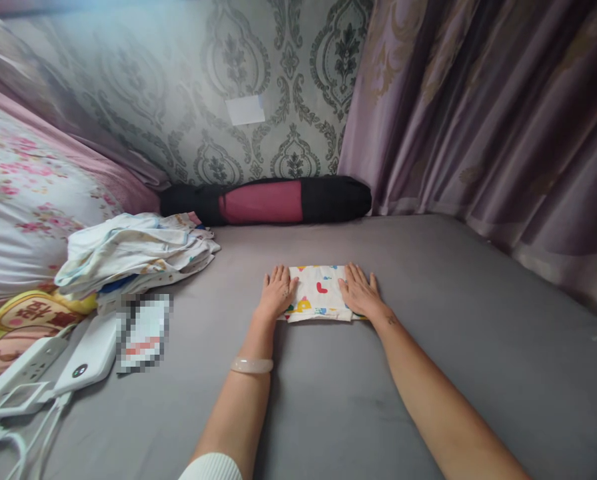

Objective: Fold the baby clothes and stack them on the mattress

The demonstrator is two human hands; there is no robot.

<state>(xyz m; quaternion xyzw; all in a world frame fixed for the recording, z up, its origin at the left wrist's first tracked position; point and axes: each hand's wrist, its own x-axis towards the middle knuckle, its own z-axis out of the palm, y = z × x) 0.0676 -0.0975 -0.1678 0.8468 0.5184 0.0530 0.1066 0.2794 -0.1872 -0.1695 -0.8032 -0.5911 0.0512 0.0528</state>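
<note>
A white cloth garment [321, 293] with colourful prints lies folded into a flat rectangle on the grey bed sheet [328, 393]. My left hand [279, 291] rests flat on its left end, fingers stretched out and pointing away from me. On the right end lies my right hand [361, 291], also flat with its fingers extended. Both palms press down on the fabric and neither hand grips it. The ends of the garment are partly hidden under my hands. What kind of garment it is cannot be made out.
A heap of loose light-coloured clothes [143, 250] sits at the left. Nearer are a power strip [28, 367], a white power bank [88, 353] with cables, and a blurred packet [146, 333]. A black and red rolled bag [263, 201] lies along the wall; curtains [478, 120] hang at right.
</note>
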